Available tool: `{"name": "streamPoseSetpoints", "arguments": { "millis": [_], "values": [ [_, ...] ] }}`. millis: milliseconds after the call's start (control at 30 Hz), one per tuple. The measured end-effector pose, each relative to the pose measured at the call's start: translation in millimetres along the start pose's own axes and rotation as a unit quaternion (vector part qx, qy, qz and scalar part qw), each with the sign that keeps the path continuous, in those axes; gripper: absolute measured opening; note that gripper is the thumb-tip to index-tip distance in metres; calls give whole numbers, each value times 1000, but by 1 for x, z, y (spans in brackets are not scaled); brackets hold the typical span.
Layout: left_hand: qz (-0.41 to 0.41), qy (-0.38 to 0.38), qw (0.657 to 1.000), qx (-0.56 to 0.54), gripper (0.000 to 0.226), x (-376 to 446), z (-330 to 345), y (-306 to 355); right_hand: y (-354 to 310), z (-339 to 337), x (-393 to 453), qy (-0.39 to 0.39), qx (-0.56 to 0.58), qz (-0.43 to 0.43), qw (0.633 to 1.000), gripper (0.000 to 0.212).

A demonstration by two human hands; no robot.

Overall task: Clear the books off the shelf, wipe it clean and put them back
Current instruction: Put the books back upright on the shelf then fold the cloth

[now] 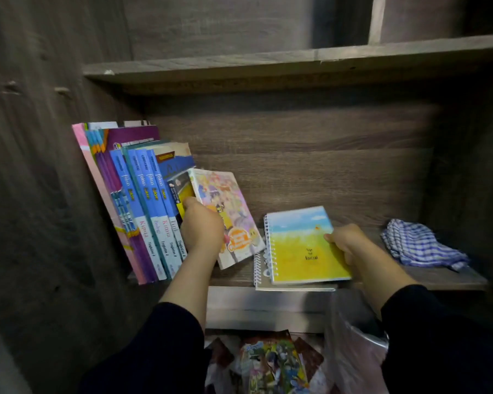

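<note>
Left of centre in the frame, a row of textbooks [143, 211] stands on the shelf [450, 277], leaning left against the cabinet wall; thin, soft-covered, likely to flop or slide if unsupported. The left hand [201, 230] grips the illustrated paperback [228, 220] tilted against that row, fingers hidden behind the cover; light, glossy, probably slippery; best held near the spine. Right of centre, the right hand [346, 245] pinches the right edge of the yellow spiral notebook [302, 245], thumb on top; it lies upon a second spiral notebook [261, 275]; stiff cover, light; wire binding may snag. Far right, a checked cloth [419, 245] lies crumpled on the shelf; soft, grasped anywhere.
</note>
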State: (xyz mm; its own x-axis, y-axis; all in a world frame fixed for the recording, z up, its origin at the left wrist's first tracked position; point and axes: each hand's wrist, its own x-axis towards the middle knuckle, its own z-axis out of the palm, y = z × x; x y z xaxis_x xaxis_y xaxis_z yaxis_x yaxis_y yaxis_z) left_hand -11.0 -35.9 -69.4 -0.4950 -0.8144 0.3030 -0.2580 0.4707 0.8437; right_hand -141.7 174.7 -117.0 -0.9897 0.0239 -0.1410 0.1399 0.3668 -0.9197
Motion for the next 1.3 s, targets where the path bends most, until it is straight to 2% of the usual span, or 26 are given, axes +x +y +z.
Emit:
{"name": "streamPoseSetpoints", "arguments": {
  "millis": [133,233,300,500,633,700,733,800,867,967,1033,1133,1233,1300],
  "values": [
    [52,13,997,56,25,-24,-4,-11,6,23,-1,1,-50,-25,998,15],
    [81,18,993,89,23,-18,-3,-21,3,29,1,18,-97,-34,995,40],
    [103,22,986,127,22,-12,-5,-24,1,30,1,20,-132,-39,990,47],
    [111,50,970,209,22,-2,-8,-37,4,27,0,37,-204,-37,977,40],
    [156,60,960,227,25,-10,2,-36,6,22,3,26,-206,-35,978,27],
    [165,0,964,210,34,-17,18,-29,7,20,4,25,-196,-43,979,14],
    [159,-54,963,209,40,-20,29,-27,7,20,5,28,-187,-48,981,10],
    [106,-178,960,191,47,-24,51,-27,9,18,9,35,-197,-46,979,24],
    [21,-262,959,106,42,-24,64,-30,9,17,8,39,-203,-36,978,31],
    [-46,-307,950,1,29,-21,69,-30,10,16,11,27,-198,-28,979,30],
    [-109,-341,931,-69,16,-20,68,-28,11,17,13,21,-182,-17,983,24],
    [-164,-386,903,-93,23,-17,66,-26,13,14,15,7,-150,0,989,21],
    [-147,-405,899,-70,18,-18,61,-21,14,13,15,-2,-112,9,994,16],
    [-88,-372,923,-50,10,-20,56,-17,13,17,14,-22,-70,7,997,8]
  ]
}}
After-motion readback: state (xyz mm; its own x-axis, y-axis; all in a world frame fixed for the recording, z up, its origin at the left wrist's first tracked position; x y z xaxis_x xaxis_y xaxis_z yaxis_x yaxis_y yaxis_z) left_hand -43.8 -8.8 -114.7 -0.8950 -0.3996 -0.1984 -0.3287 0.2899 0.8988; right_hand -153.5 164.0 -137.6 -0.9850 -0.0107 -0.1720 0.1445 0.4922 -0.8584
